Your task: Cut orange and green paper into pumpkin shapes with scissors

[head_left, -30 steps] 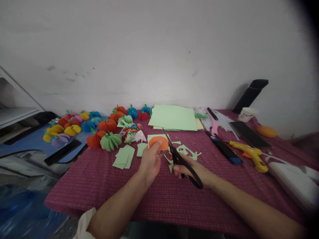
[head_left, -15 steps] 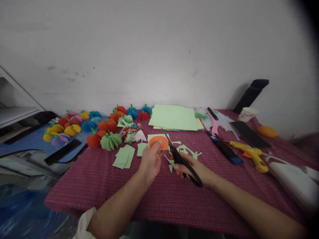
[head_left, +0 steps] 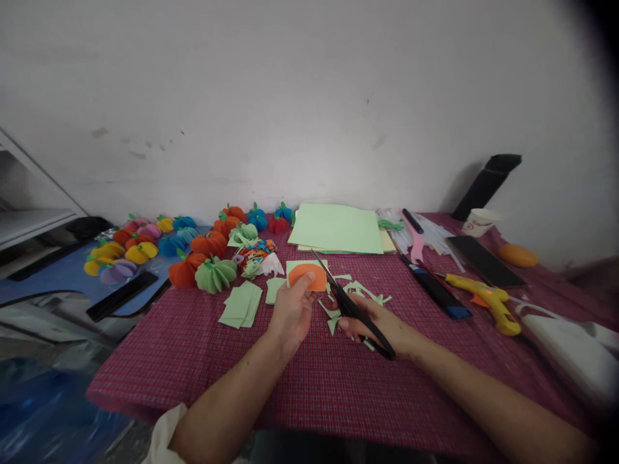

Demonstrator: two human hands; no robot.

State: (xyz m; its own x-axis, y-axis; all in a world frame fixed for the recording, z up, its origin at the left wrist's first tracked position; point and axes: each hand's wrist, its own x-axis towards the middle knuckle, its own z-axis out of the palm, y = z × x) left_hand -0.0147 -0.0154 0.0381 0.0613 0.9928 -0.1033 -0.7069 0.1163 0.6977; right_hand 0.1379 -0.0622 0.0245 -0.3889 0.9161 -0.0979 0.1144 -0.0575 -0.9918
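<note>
Between the thumb and fingers of my left hand [head_left: 294, 309] is an orange paper shape [head_left: 300, 273] with a rounded top, laid over a light green paper piece [head_left: 293, 265]. My right hand [head_left: 372, 325] is closed round black-handled scissors [head_left: 355, 309]. Their blades point up and left, at the right edge of the two papers. Under and beside the scissors lie green paper offcuts [head_left: 365, 291]. Left of my left hand, cut green paper pieces [head_left: 240, 304] lie in a loose stack.
Folded paper pumpkins [head_left: 209, 243] in several colours stand at the left. Green sheets [head_left: 336, 227] lie by the wall. To the right are a cutter knife [head_left: 438, 291], a yellow glue gun [head_left: 483, 298], a phone [head_left: 483, 259] and a paper cup [head_left: 480, 222].
My right hand and the scissors' handles have shifted very slightly, with the blades still at the papers' right edge. My left hand keeps the papers in nearly the same place.
</note>
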